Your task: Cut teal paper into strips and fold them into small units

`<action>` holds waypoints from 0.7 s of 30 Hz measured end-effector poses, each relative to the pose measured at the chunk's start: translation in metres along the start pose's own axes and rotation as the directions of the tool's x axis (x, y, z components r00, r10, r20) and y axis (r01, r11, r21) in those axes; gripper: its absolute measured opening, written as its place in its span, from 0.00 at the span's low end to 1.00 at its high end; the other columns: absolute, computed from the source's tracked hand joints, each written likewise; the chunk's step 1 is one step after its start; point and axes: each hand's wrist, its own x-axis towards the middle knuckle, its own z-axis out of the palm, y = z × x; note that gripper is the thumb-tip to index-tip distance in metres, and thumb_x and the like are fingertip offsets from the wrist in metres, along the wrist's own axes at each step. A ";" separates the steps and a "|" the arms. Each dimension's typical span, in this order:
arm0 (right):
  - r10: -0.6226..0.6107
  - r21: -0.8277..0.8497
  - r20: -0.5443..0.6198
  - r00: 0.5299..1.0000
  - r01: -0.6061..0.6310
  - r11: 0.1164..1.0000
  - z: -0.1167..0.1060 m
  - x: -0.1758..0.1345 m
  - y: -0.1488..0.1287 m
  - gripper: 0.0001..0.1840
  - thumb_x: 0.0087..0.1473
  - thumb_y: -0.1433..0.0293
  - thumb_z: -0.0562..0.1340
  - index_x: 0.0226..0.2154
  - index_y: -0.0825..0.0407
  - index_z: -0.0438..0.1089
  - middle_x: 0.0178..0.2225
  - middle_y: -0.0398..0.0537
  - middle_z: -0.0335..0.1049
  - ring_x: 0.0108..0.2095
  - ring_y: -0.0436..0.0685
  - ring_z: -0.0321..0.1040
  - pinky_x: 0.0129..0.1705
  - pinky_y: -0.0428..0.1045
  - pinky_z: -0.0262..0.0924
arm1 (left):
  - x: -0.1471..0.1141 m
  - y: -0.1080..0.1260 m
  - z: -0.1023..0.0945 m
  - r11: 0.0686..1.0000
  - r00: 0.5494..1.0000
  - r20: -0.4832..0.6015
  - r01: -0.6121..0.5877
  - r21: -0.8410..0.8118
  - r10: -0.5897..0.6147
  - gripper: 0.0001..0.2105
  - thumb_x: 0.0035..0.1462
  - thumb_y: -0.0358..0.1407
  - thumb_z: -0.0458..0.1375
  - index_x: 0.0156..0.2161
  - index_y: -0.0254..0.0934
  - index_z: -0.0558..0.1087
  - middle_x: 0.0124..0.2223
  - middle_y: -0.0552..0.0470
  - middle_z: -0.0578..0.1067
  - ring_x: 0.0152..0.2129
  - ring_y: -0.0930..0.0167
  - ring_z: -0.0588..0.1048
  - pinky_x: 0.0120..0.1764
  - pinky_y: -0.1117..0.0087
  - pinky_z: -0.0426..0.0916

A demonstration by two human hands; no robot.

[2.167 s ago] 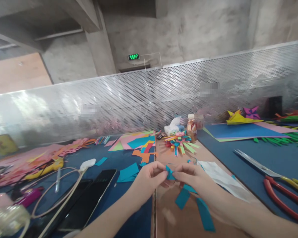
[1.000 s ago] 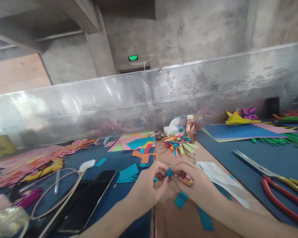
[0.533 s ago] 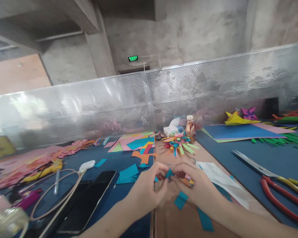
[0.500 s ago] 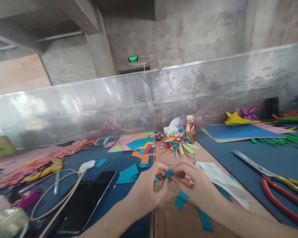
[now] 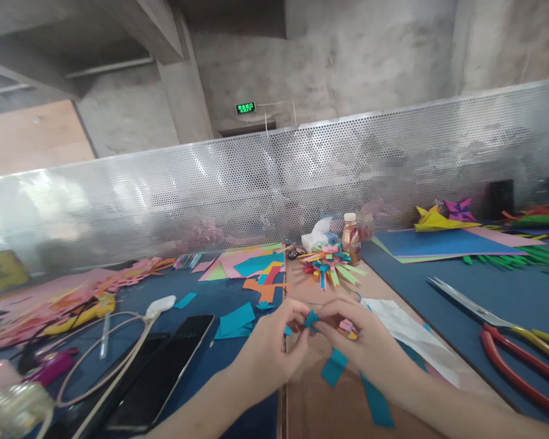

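1. I am watching the left hand [image 5: 274, 341] and right hand [image 5: 359, 335] converging from the lower corners, fingers curling inward.
2. Both grips are pinching the small, folded teal paper piece [image 5: 310, 319] over the brown bench [image 5: 313, 405].
3. Its peak is seemingly pointing upward; fingertips are hiding its long axis from me.

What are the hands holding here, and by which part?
A small folded blue paper, pinched at its sides by the left hand and right hand; the exact edges gripped are hidden.
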 end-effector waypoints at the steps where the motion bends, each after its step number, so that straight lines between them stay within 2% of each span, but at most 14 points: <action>1: 0.020 0.017 0.003 1.000 -0.020 1.000 -0.001 0.000 -0.001 0.04 0.48 0.72 0.57 0.28 0.50 0.67 0.29 0.45 0.65 0.31 0.53 0.62 0.34 0.48 0.57 | 0.000 0.000 0.000 1.000 1.000 -0.003 -0.007 0.005 0.007 0.09 0.49 0.27 0.48 0.38 0.38 0.62 0.31 0.53 0.71 0.27 0.74 0.70 0.30 0.75 0.63; 9: 0.153 0.140 0.037 0.987 -0.157 0.978 -0.001 0.002 -0.010 0.05 0.48 0.70 0.56 0.25 0.51 0.67 0.28 0.44 0.66 0.30 0.52 0.62 0.32 0.47 0.56 | 0.000 0.001 0.000 0.999 1.000 -0.013 -0.028 0.024 0.029 0.09 0.49 0.26 0.49 0.37 0.38 0.62 0.32 0.53 0.71 0.28 0.74 0.70 0.31 0.75 0.63; 14: 0.177 0.157 0.075 0.981 -0.187 0.970 -0.001 0.003 -0.007 0.06 0.48 0.69 0.56 0.25 0.51 0.67 0.28 0.43 0.67 0.30 0.52 0.62 0.33 0.47 0.55 | 0.000 0.000 0.000 0.999 1.000 -0.007 -0.026 0.030 0.026 0.09 0.49 0.26 0.49 0.37 0.37 0.62 0.32 0.53 0.71 0.28 0.75 0.70 0.31 0.76 0.63; 21: 0.188 0.168 0.059 0.980 -0.195 0.966 -0.002 0.003 -0.010 0.06 0.47 0.69 0.57 0.24 0.51 0.68 0.27 0.43 0.67 0.30 0.52 0.62 0.32 0.47 0.55 | 0.001 0.000 -0.001 0.998 0.999 -0.003 -0.032 0.049 0.032 0.09 0.49 0.26 0.49 0.37 0.37 0.62 0.32 0.53 0.71 0.28 0.75 0.70 0.31 0.76 0.62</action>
